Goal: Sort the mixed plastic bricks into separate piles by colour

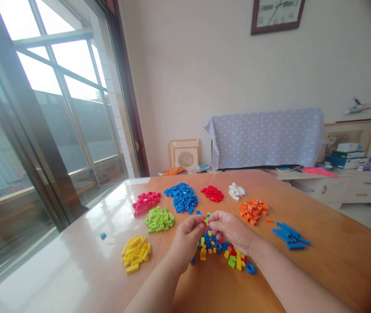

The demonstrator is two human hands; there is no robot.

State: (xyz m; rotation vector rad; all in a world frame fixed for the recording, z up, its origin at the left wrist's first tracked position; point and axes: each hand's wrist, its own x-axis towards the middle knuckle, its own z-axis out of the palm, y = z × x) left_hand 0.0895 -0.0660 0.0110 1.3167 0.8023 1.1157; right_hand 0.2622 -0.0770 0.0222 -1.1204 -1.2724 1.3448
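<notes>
Above a mixed pile of coloured pieces (209, 242) at the table's middle, my two hands are close together. My left hand (188, 240) is closed, thumb and fingertips pinched near a small red piece. My right hand (231, 229) has its fingers pinched beside a small green piece (206, 221). Which hand holds which small piece is hard to make out. Below my right hand lie yellow, green and red pieces (238, 261) and a blue ring (250, 268). My hands cover part of the mixed pile.
Sorted piles surround my hands: yellow (136, 252), lime green (159, 219), pink-red (146, 202), blue (182, 198), red (212, 194), white (236, 191), orange (253, 211) and long blue pieces (290, 236). A small blue item (103, 236) lies far left on the wooden table (107, 278).
</notes>
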